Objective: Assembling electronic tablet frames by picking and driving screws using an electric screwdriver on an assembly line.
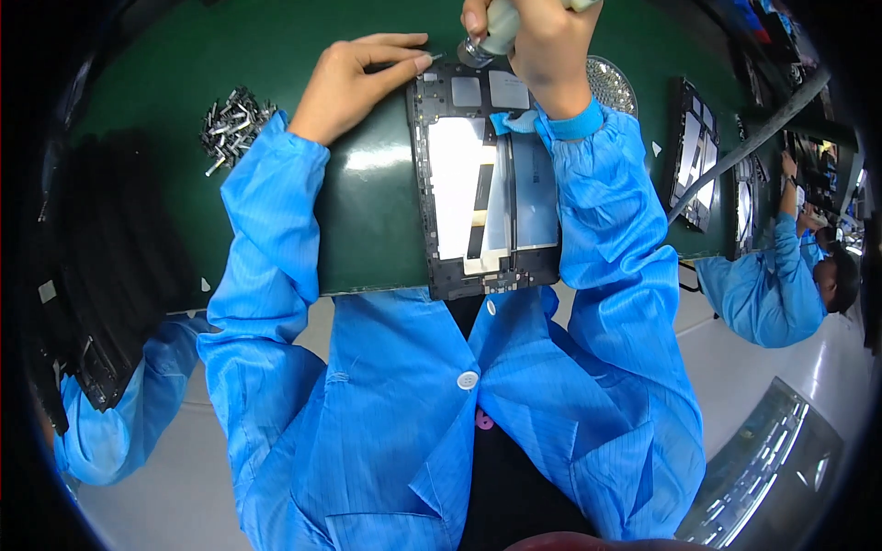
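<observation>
On the dark green bench (276, 37) we see a heap of screws (234, 124) at left. Our left hand (354, 78) pinches something small at the open tablet frame (482, 184); our right hand (542, 41) grips a driver (501, 28) on its top edge. We judge the fastening only begun.
</observation>
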The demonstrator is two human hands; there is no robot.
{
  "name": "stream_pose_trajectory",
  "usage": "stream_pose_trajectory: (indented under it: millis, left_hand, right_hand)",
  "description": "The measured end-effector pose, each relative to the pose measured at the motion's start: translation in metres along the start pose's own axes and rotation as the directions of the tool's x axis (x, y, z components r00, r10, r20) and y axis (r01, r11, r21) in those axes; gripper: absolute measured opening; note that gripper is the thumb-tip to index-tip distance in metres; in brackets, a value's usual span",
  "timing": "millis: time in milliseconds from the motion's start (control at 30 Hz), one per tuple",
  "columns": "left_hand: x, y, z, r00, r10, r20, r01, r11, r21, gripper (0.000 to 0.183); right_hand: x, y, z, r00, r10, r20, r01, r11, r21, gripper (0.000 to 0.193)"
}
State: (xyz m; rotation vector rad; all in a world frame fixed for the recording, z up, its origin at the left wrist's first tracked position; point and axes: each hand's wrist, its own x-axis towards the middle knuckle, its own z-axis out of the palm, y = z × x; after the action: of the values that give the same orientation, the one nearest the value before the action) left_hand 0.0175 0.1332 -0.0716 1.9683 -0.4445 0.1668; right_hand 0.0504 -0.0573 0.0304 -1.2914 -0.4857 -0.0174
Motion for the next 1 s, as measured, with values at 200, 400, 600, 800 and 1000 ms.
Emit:
stream_pose_trajectory:
  millis: [200,400,600,800,1000]
  left_hand:
    - [0.004,0.002,-0.009,0.992,-0.044,0.119,0.047,0.999,-0.027,0.030]
    - [0.001,0.000,-0.007,0.987,-0.110,0.120,0.112,0.994,-0.009,0.026]
    - [-0.006,-0.011,-0.013,0.972,-0.210,0.105,0.208,0.978,0.027,0.027]
    - [-0.005,-0.010,-0.014,0.977,-0.193,0.091,0.192,0.981,0.025,0.028]
    - [-0.003,-0.015,-0.015,0.985,-0.138,0.104,0.135,0.990,0.035,0.029]
  right_hand:
    - [0.004,0.010,0.008,0.999,-0.031,0.017,0.030,0.999,0.012,0.010]
    - [0.006,0.012,0.017,0.994,-0.011,0.111,0.009,1.000,0.017,0.009]
    - [0.005,0.011,0.031,0.995,0.063,0.076,-0.065,0.998,0.024,0.009]
    - [0.007,0.027,0.027,0.991,-0.018,0.132,0.009,0.998,0.062,0.011]
    - [0.006,0.029,0.032,0.996,-0.015,0.085,0.016,1.000,-0.009,0.011]
